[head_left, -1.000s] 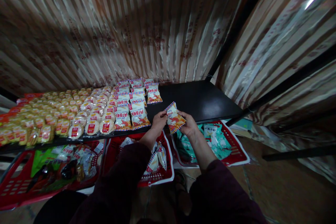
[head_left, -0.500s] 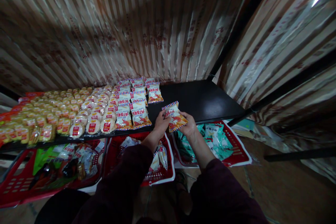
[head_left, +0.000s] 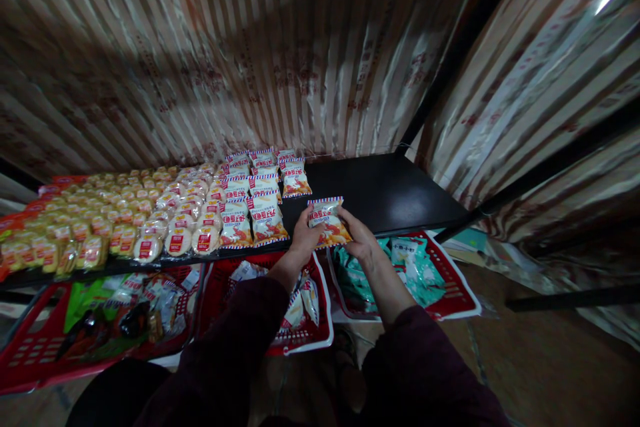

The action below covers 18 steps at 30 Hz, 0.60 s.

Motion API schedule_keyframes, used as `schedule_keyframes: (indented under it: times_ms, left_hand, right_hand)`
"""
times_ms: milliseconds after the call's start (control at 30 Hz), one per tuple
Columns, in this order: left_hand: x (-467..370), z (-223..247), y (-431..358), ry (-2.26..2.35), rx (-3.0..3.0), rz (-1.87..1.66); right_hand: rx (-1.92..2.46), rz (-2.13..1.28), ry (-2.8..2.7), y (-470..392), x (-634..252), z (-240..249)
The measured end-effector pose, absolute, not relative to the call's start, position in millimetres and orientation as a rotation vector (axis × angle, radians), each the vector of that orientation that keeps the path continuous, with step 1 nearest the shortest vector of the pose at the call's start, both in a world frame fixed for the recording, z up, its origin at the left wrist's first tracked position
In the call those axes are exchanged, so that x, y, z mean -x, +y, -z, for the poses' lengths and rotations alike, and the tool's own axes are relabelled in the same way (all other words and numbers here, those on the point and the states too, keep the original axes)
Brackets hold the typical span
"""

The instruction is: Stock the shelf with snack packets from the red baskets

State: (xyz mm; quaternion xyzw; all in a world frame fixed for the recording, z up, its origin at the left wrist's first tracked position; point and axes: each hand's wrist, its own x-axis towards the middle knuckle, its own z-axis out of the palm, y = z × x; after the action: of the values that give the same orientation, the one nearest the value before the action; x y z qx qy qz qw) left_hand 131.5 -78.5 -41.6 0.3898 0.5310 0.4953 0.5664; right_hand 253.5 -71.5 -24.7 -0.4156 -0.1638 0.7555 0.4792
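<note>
Between my two hands is a snack bag point(head_left: 329, 221) with a striped top edge and a white and orange front. My left hand point(head_left: 305, 237) grips its left side, and my right hand point(head_left: 359, 235) grips its right side. The bag is above the front edge of the black shelf point(head_left: 385, 190); whether it touches the shelf I cannot tell. To its left, matching snack bags point(head_left: 267, 218) lean in rows on the shelf, with one column point(head_left: 295, 177) farther back. Round white packaged crackers point(head_left: 179, 240) lie left of those.
Yellow packaged snacks point(head_left: 93, 250) fill the shelf's left part. Below the front edge are red baskets: a left one point(head_left: 30, 353), a middle one point(head_left: 327, 327) and a right one point(head_left: 463, 303) holding teal bags point(head_left: 417, 267). A black post point(head_left: 430, 100) rises behind the shelf.
The held bag has turned from tilted to nearly straight and shifted slightly left. My right hand has moved a little left and up with it.
</note>
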Motion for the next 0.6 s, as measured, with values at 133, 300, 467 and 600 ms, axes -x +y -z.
schedule_keyframes:
  times_ms: [133, 300, 467, 600]
  left_hand:
    - [-128.3, 48.3, -79.5, 1.311, -1.039, -1.171]
    - [-125.8, 44.4, -79.0, 1.299, -1.129, -1.192]
    - [-121.5, 39.7, -78.7, 1.266, -1.131, -1.227]
    - [-115.8, 40.6, -79.8, 1.248, -1.061, -1.230]
  right_hand:
    - [1.090, -1.748, -0.521, -72.4, -254.8, 23.3]
    - [1.143, -1.579, -0.660, -70.6, -252.5, 23.5]
    - [1.139, -1.567, -0.650, -64.8, -250.6, 24.7]
    - [1.145, -1.576, -0.587, -60.9, -244.8, 24.7]
